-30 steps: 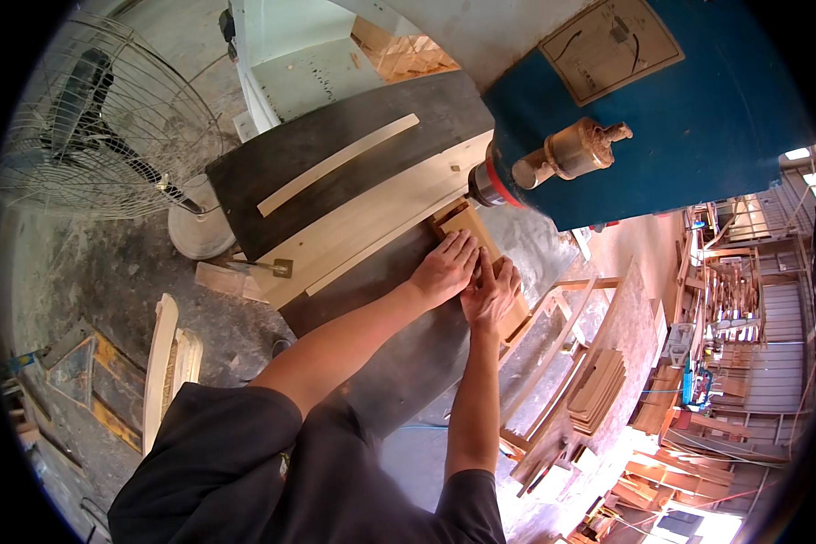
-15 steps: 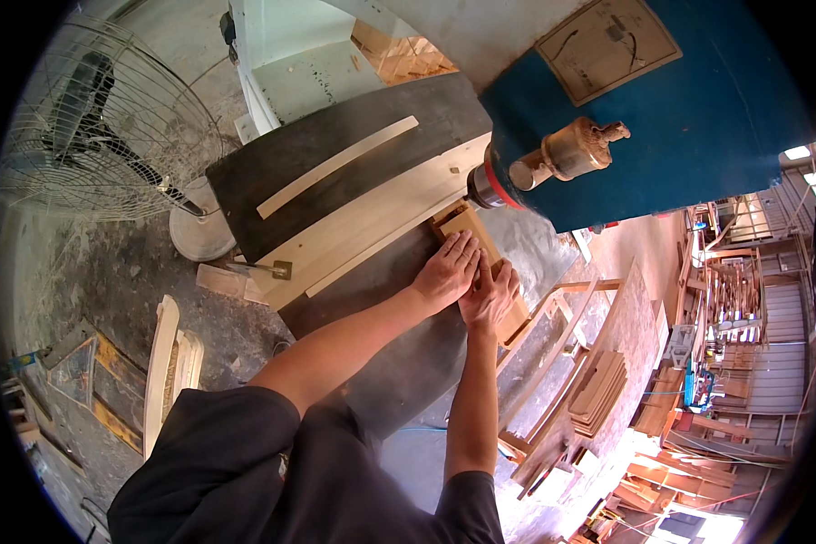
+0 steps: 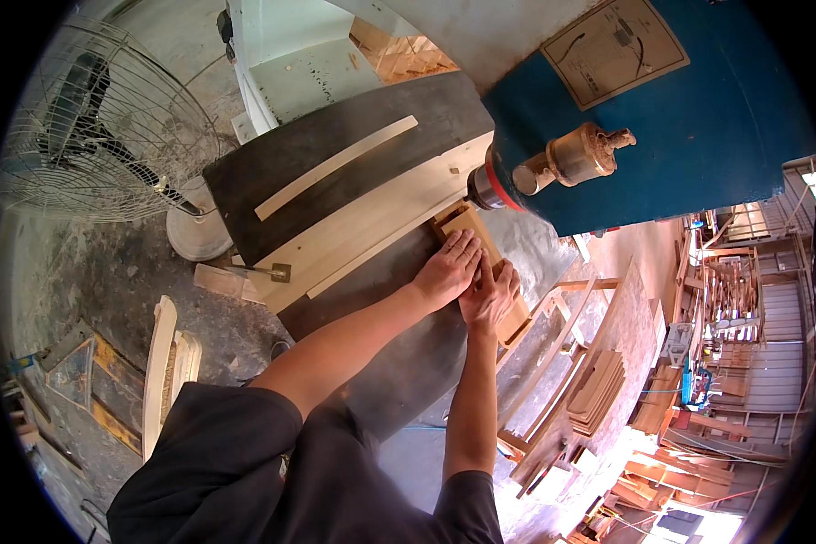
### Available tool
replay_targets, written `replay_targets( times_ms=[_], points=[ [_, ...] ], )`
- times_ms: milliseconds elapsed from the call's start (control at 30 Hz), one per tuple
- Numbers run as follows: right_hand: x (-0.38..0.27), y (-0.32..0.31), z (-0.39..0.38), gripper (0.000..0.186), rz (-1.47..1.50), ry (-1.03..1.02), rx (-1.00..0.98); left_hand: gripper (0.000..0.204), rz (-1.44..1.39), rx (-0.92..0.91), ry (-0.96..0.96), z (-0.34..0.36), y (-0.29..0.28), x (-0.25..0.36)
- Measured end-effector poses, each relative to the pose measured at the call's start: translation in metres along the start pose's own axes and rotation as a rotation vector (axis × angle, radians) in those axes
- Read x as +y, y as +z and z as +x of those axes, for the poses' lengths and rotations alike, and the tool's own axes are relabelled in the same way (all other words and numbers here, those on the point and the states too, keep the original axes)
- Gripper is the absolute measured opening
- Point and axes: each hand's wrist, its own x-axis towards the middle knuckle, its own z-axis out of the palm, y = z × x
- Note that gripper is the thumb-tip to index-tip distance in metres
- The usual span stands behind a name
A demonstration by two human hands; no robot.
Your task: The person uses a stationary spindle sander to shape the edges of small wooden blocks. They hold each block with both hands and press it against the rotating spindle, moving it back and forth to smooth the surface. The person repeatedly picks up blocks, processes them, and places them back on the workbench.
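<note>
My left hand [image 3: 450, 269] lies over a long wooden block [image 3: 467, 220], its fingers closed together on the top. Close beside it, my right hand [image 3: 490, 297] grips the same block with bent fingers; what lies under both palms is hidden. The block's far end sits beside a dark machine spindle head [image 3: 490, 186] with a red ring, at the end of a pale wooden fence board [image 3: 372, 218]. Both block and board rest on a dark machine table [image 3: 363, 313].
A blue machine housing [image 3: 671, 109] with a dusty cylinder [image 3: 580, 156] rises at the far right. A curved wooden strip [image 3: 335, 168] lies behind the fence. To the left stands a caged fan [image 3: 100, 127]. Stacked boards [image 3: 598, 392] lie on the right.
The view has shifted very slightly. My hands and the wooden block show no clear movement.
</note>
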Motion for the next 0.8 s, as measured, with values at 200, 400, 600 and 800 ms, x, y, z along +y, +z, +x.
replay_targets(
  times_ms=[200,400,600,800],
  points=[
    [0.0037,0.0039,-0.0003,0.051,0.007,0.014,0.003,0.047,-0.012,-0.011,0.006,0.0008,0.0005,-0.0015],
    [0.0051,0.0036,0.0023,0.051,0.007,0.007,0.001,0.045,-0.039,-0.001,-0.008,0.0041,0.0032,-0.0014],
    [0.0025,-0.0005,0.0052,0.045,-0.047,0.01,0.001,0.044,-0.052,0.004,-0.006,0.0058,0.0042,-0.0021],
    [0.0021,-0.0015,0.008,0.046,-0.019,0.014,0.008,0.043,-0.063,0.018,-0.008,0.0077,0.0065,-0.0027]
  ],
)
